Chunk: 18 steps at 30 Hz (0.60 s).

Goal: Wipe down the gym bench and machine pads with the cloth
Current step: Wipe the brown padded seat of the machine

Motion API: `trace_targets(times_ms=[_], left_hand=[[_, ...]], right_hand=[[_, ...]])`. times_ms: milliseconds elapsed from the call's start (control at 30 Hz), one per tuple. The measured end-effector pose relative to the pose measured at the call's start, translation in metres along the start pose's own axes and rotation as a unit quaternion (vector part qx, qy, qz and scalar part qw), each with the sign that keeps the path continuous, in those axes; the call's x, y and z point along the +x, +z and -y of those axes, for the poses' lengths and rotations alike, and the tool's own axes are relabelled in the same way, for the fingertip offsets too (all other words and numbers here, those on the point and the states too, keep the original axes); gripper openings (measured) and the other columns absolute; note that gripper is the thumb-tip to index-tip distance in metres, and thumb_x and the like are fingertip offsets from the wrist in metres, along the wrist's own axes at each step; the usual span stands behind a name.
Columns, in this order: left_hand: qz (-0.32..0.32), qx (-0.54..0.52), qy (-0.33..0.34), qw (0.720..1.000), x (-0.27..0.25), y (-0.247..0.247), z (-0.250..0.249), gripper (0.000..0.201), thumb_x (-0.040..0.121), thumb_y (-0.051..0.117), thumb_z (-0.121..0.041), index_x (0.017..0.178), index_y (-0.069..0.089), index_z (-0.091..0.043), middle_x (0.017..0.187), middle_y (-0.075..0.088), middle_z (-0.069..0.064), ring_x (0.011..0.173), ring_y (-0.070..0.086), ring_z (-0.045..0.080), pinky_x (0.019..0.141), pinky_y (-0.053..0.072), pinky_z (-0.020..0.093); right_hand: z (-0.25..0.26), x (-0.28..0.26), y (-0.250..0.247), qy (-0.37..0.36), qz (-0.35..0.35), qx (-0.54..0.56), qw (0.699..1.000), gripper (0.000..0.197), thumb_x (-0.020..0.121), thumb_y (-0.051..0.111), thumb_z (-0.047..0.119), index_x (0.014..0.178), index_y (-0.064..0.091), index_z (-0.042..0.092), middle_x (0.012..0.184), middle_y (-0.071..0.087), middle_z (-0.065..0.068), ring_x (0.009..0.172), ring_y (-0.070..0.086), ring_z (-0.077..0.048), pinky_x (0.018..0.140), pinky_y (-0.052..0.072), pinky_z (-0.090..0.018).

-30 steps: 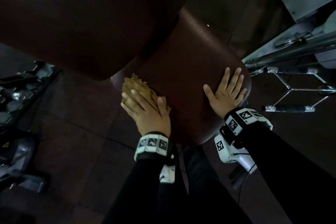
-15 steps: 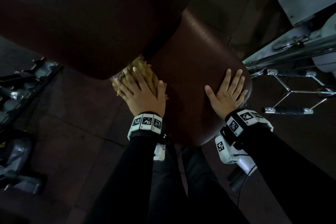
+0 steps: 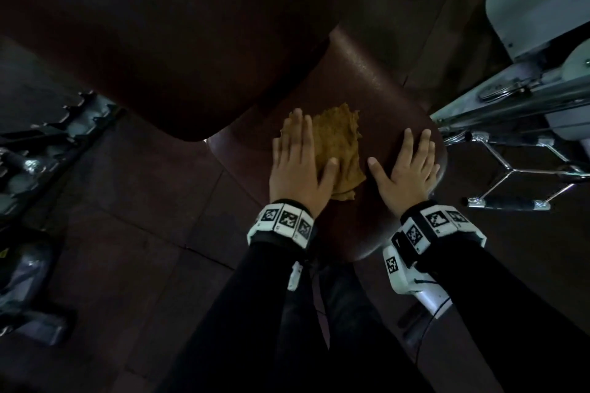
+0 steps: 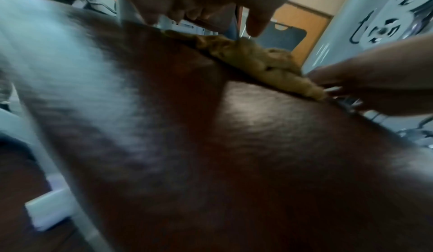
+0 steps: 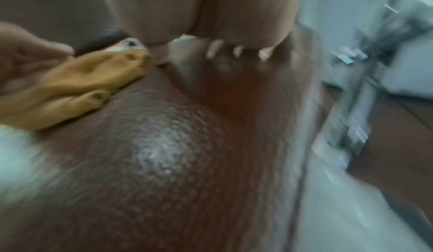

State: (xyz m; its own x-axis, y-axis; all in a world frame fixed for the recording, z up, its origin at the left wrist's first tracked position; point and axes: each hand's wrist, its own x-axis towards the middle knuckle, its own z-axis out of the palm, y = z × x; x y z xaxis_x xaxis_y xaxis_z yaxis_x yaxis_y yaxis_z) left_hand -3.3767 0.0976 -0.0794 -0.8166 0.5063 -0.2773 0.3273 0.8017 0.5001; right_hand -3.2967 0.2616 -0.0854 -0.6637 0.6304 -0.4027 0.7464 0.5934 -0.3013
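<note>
A dark brown padded seat (image 3: 360, 83) fills the middle of the head view, with a larger dark back pad (image 3: 153, 35) above it at the left. A crumpled yellow-brown cloth (image 3: 338, 143) lies on the seat. My left hand (image 3: 297, 166) presses flat on the cloth's left part, fingers straight. My right hand (image 3: 408, 169) lies flat on the bare seat just right of the cloth, fingers spread. The left wrist view shows the cloth (image 4: 257, 59) on the seat (image 4: 234, 145). In the right wrist view the cloth (image 5: 77, 87) lies left of my fingers on the seat (image 5: 164, 154).
A grey machine frame (image 3: 523, 83) with chrome handles (image 3: 507, 201) stands close at the right. Dark metal gear parts (image 3: 41, 143) lie on the floor at the left. My dark-clothed legs (image 3: 319, 329) stand against the seat's front edge.
My left hand has slid the cloth to the right, from the seat's left edge near the back pad to its middle, close to the right hand. The right hand has stayed flat in place.
</note>
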Motion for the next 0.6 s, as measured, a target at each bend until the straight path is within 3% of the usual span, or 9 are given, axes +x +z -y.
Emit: trace_targets(times_ms=[100,167,267,333,433,500,600], left_hand=[[-0.008,0.065,-0.079,0.995,-0.002,-0.010,0.034,0.073,0.095,0.024,-0.050,0.151,-0.002,-0.011,0.160,-0.006,0.007,0.146,-0.009,0.022,0.116,-0.006,0.050],[-0.005,0.069,-0.121,0.990,-0.004,-0.015,0.051,0.072,0.096,0.022,-0.051,0.151,-0.003,-0.013,0.160,-0.008,0.006,0.146,-0.011,0.022,0.115,-0.007,0.052],[0.000,0.059,-0.121,0.991,-0.005,-0.013,0.060,0.067,0.097,0.018,-0.050,0.147,-0.015,-0.021,0.157,-0.019,-0.002,0.142,-0.023,0.015,0.113,-0.015,0.051],[0.004,0.045,-0.122,0.991,-0.005,-0.011,0.061,0.065,0.097,0.015,-0.051,0.143,-0.022,-0.024,0.152,-0.028,-0.008,0.138,-0.030,0.010,0.110,-0.021,0.049],[0.015,0.033,-0.132,0.991,-0.003,-0.011,0.061,0.065,0.096,0.014,-0.053,0.141,-0.026,-0.027,0.147,-0.035,-0.012,0.135,-0.035,0.008,0.106,-0.029,0.044],[0.024,0.032,-0.131,0.990,-0.002,-0.011,0.062,0.065,0.095,0.012,-0.054,0.140,-0.028,-0.028,0.145,-0.037,-0.013,0.134,-0.037,0.007,0.103,-0.033,0.042],[0.038,0.024,-0.129,0.991,-0.001,-0.013,0.064,0.064,0.092,0.006,-0.056,0.138,-0.031,-0.031,0.139,-0.045,-0.018,0.131,-0.042,0.005,0.100,-0.036,0.040]], right_hand=[[0.014,-0.003,-0.004,-0.024,-0.045,0.002,0.999,0.063,0.093,0.045,0.040,0.147,0.023,0.016,0.156,0.005,-0.016,0.142,0.005,-0.035,0.114,0.008,-0.055],[0.030,-0.005,-0.006,-0.094,-0.075,0.018,0.993,0.050,0.095,0.046,0.029,0.141,0.037,0.014,0.154,0.018,-0.017,0.140,0.015,-0.037,0.114,0.016,-0.051],[0.058,-0.013,0.000,-0.213,-0.087,0.027,0.973,0.039,0.094,0.049,0.024,0.131,0.051,0.015,0.145,0.037,-0.017,0.137,0.026,-0.038,0.107,0.032,-0.053],[0.074,-0.021,0.009,-0.230,-0.051,0.010,0.972,0.040,0.094,0.044,0.036,0.133,0.048,0.027,0.148,0.034,-0.010,0.140,0.019,-0.035,0.105,0.033,-0.053],[0.084,-0.028,0.027,-0.223,0.008,-0.058,0.973,0.050,0.095,0.038,0.050,0.143,0.029,0.041,0.157,0.012,-0.004,0.144,-0.001,-0.035,0.113,0.011,-0.053],[0.084,-0.029,0.032,-0.229,0.016,-0.068,0.971,0.050,0.097,0.038,0.045,0.145,0.024,0.042,0.159,0.004,-0.003,0.144,-0.006,-0.037,0.113,0.005,-0.054],[0.078,-0.022,0.027,-0.234,0.048,-0.050,0.970,0.055,0.097,0.043,0.024,0.145,0.023,0.040,0.159,0.002,-0.001,0.143,-0.010,-0.035,0.113,0.015,-0.054]])
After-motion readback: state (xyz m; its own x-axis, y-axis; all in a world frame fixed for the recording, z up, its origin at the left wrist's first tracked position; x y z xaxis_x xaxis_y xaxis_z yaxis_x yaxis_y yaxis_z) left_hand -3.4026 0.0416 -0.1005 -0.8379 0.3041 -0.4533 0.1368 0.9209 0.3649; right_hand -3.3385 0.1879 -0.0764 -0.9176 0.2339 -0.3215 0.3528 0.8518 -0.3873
